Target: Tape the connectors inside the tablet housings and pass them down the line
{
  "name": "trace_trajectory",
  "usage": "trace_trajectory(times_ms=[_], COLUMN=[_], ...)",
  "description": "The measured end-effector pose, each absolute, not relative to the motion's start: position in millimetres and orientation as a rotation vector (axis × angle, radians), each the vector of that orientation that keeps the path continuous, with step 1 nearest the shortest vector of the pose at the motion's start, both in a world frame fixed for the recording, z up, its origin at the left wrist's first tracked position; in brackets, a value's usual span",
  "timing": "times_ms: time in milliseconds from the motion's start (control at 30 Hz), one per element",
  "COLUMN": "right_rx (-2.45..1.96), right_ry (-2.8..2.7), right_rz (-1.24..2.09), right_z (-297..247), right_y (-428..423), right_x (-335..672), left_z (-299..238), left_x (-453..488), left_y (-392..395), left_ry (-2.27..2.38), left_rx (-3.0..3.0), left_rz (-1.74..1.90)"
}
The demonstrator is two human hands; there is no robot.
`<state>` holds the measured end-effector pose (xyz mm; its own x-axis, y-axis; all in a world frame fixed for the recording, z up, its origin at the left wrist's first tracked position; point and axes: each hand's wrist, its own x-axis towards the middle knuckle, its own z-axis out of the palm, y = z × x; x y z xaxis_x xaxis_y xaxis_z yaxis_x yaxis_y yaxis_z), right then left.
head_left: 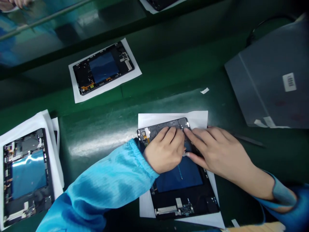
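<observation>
Green workbench [101, 141], opened tablets [27, 177] alongside, left hand [164, 151] and right hand [217, 151] gripping a black tablet frame [161, 130]

1. We're live over the green workbench [96, 129]: a hand can pass along it between the left hand [165, 151] and the opened tablet [26, 180] at far left.
2. Ahead, we've got a second opened tablet [103, 67] in the way.
3. To our right, a grey plastic sheet [270, 74] and a black pry tool [248, 140] crowd the right hand [217, 151].
4. Below both hands, we meet a third tablet [183, 206].
</observation>
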<state>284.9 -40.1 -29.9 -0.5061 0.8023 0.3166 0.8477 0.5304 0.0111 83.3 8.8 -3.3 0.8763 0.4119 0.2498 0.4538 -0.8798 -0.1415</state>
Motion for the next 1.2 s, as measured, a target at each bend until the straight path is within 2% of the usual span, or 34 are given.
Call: trace_trajectory(times_ms=[300, 400, 500, 700, 1067, 1200], right_rx=[-1.315, -1.235, -1.34, -1.253, -1.352, -1.444], right_ry=[-2.456, -2.238, -2.076, -2.332, -2.542, -2.586], right_rz=[-0.14, -0.029, -0.116, -0.321, -0.402, -0.396], right_z=[-26.5, -23.0, -23.9, -24.7, -13.4, -16.3], right_y=[-37.7, -35.3, -30.2, -20.7, -34.3, -47.3], right_x=[288.9, 293.9, 296.2, 282.0, 272.1, 272.5], left_z=[-2.5, -3.7, -4.6, -4.3, -10.9, -13.1], left_x=[81.6, 82.1, 83.3, 82.8, 86.7, 60.2], left_y=[14.5, 15.0, 14.2, 13.1, 11.0, -2.7], left_ry=[-0.705, -0.722, -0.713, -0.72, -0.767, -1.075], left_rx=[-2.896, -2.898, -2.909, -2.892, -2.932, -3.142], left_rz=[-0.316, -0.364, -0.353, -0.356, -0.368, -0.357])
